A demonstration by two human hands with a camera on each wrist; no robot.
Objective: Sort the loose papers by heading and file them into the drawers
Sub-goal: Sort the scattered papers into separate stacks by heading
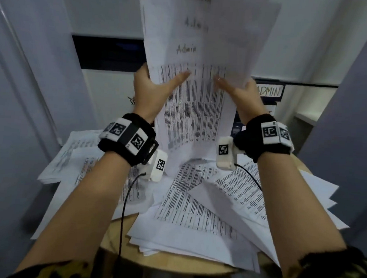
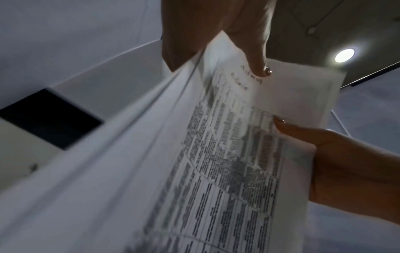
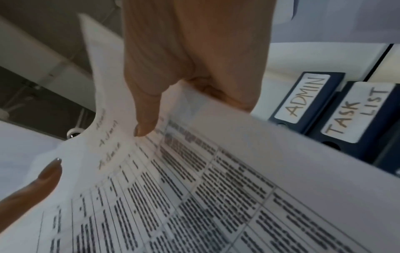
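Note:
A sheaf of printed table sheets headed "Admin" (image 1: 200,54) stands upright in front of me, above the table. My left hand (image 1: 160,82) grips its left edge, thumb on the front and fingers behind. My right hand (image 1: 236,88) grips the right edge the same way. In the left wrist view the left thumb (image 2: 258,63) presses on the Admin sheets (image 2: 216,154). In the right wrist view the right thumb (image 3: 147,119) lies on the front sheet (image 3: 194,196). A dark blue drawer front labelled ADMIN (image 3: 303,95) sits just behind the sheaf, with one labelled TASK LIST (image 3: 355,111) beside it.
A loose heap of more printed sheets (image 1: 196,205) covers a round wooden table (image 1: 171,263) under my forearms. The ADMIN label (image 1: 270,91) shows to the right of the sheaf. A white cabinet with a dark slot (image 1: 106,54) stands behind, and grey panels close in on both sides.

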